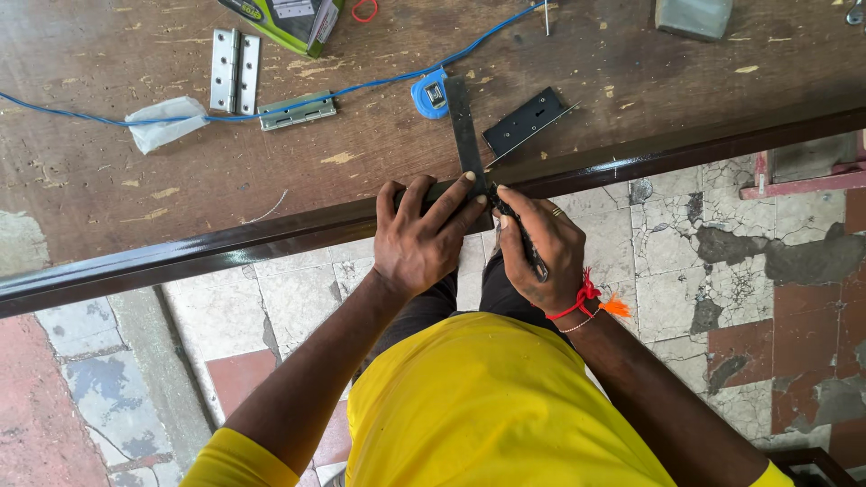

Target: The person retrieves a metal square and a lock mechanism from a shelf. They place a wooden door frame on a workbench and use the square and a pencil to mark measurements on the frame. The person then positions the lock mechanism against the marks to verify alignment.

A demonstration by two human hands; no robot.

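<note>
Door panel [559,63] — wood, matt brown, scuffed, finish flaked off in pale patches. Door edge [225,245] — dark brown, glossy, smooth, catching light. Try square blade [465,126] — dark metal, dull sheen. Pencil [523,236] — dark, matt. Lock body [523,122] — black metal, matt, with a bright steel faceplate. Hinges [234,70] — bright brushed metal. Cable [108,115] — blue plastic sheath, smooth. Wrapper [164,122] — thin translucent plastic, crumpled. Wrist thread [586,299] — red cloth cord. Shirt [487,406] — yellow knit cloth, matt. Floor [722,243] — stone tile, cracked, worn, rough.
</note>
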